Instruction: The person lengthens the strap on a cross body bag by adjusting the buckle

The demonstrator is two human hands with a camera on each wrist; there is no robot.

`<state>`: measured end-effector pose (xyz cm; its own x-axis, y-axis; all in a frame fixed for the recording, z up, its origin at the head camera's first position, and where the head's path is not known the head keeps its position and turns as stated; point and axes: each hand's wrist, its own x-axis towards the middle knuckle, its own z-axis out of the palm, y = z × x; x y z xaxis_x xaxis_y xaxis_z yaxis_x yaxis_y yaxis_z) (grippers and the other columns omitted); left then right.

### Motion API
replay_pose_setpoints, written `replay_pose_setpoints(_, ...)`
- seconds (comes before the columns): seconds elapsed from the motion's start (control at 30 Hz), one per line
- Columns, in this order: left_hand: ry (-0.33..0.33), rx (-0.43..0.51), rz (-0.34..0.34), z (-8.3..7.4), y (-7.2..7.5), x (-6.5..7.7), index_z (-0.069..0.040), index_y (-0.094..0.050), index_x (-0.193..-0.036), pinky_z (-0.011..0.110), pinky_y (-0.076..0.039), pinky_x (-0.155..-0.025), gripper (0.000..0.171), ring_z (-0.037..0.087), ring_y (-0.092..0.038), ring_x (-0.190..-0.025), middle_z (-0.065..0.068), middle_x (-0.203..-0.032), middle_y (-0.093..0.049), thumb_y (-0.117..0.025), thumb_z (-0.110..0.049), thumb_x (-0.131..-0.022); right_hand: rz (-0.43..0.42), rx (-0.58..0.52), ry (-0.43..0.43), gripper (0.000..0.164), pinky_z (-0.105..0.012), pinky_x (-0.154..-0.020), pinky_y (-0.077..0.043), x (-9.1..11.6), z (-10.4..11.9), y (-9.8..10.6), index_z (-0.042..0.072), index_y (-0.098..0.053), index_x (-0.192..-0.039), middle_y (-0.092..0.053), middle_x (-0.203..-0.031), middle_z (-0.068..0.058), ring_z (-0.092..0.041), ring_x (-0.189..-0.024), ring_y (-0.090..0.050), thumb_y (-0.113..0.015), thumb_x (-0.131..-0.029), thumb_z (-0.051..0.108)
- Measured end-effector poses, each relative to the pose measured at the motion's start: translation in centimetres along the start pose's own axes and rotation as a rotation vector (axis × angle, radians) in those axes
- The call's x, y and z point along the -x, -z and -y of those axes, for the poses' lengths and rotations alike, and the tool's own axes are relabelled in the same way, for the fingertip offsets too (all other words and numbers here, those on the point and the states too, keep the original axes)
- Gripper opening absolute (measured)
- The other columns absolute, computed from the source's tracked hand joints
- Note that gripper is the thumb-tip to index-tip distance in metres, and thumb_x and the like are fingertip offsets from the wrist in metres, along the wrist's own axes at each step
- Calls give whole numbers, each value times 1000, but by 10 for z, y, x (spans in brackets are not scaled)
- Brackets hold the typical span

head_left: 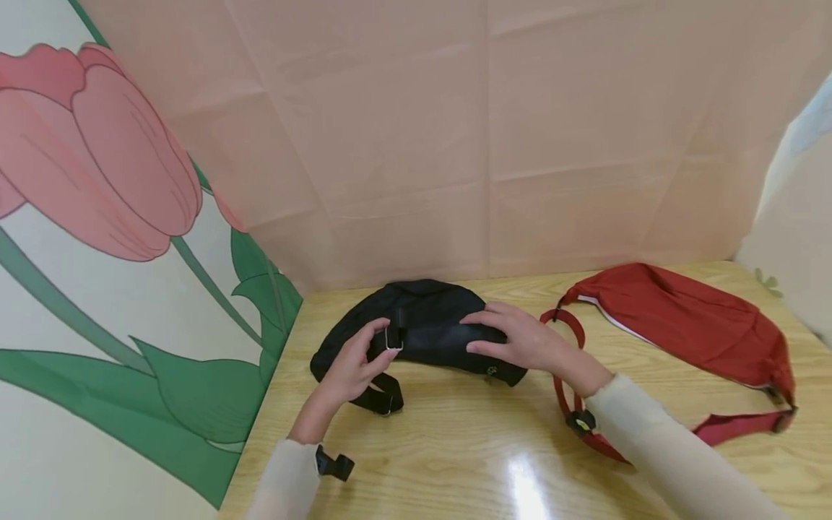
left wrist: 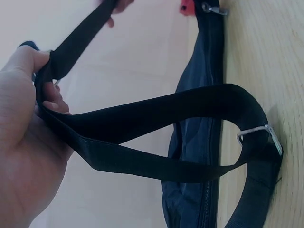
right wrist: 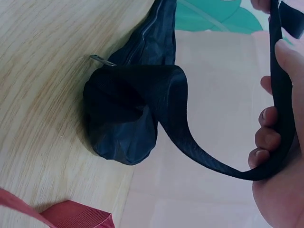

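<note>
The black waist bag (head_left: 429, 309) is lying on the wooden worktop (head_left: 442, 448), its long axis running roughly from nine to three o'clock; in the head view its middle is lying at about two o'clock from the left hand (head_left: 356, 365) and at nine from the right hand (head_left: 520, 336); the left fingers are closing narrowly on the black strap (left wrist: 161, 108) beside a metal slider (head_left: 393, 349); the right fingers and thumb are holding another length of it against the palm; the strap is bridging the two hands, towards three o'clock from the left one, which is plainly the nearer to the slider, and this span is probably what any move is turning on; a second slider (left wrist: 254, 130) is hanging at five o'clock from the left hand; a red waist bag (head_left: 689, 325) is lying at three o'clock from the right.
</note>
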<state>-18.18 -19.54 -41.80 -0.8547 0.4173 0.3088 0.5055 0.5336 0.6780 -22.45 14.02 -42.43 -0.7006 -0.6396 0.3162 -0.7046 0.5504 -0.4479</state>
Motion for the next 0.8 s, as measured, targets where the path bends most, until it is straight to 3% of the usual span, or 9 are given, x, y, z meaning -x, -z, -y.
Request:
replay_pose_setpoints(0.13,13,11,1,-1,2,1,3,-46,-143,53,-45,-101,51,34,-55,-123,22,-142,-53,-65,-13,-99,7,-12,-23,46,-40,-88,-51,3,-1,3,25,-65,-133,-61,-111,7,-13,-98,-55,-66,-95,51)
replay_pose_setpoints(0.27,17,-2,-19,1,4,2,4,-46,-143,57,-43,-104,50,38,-51,-131,23,-143,-53,-64,-13,-100,9,-9,-40,46,-34,-81,-48,5,-3,4,26,-65,-133,-57,-104,9,-11,-91,-51,-66,-95,51)
replay_pose_setpoints(0.37,13,-7,-22,1,6,3,4,-47,-143,56,-44,-103,50,38,-53,-128,22,-142,-54,-64,-14,-100,12,-17,-46,46,-34,-79,-46,6,-6,5,26,-64,-134,-56,-102,9,-12,-89,-50,-66,-95,51)
replay_pose_setpoints(0.6,-14,-19,-47,3,10,6,4,-49,-141,46,-51,-91,49,30,-60,-107,20,-132,-60,-65,-12,-98,21,-38,-86,47,-49,-96,-49,10,-9,9,31,-62,-135,-61,-119,5,-19,-108,-57,-65,-95,54)
replay_pose_setpoints(0.8,-15,-13,-43,3,13,8,4,-49,-140,54,-47,-99,49,36,-57,-121,24,-137,-57,-65,-12,-98,22,-43,-92,46,-51,-96,-49,11,-10,11,31,-62,-134,-61,-122,2,-22,-110,-59,-66,-94,53)
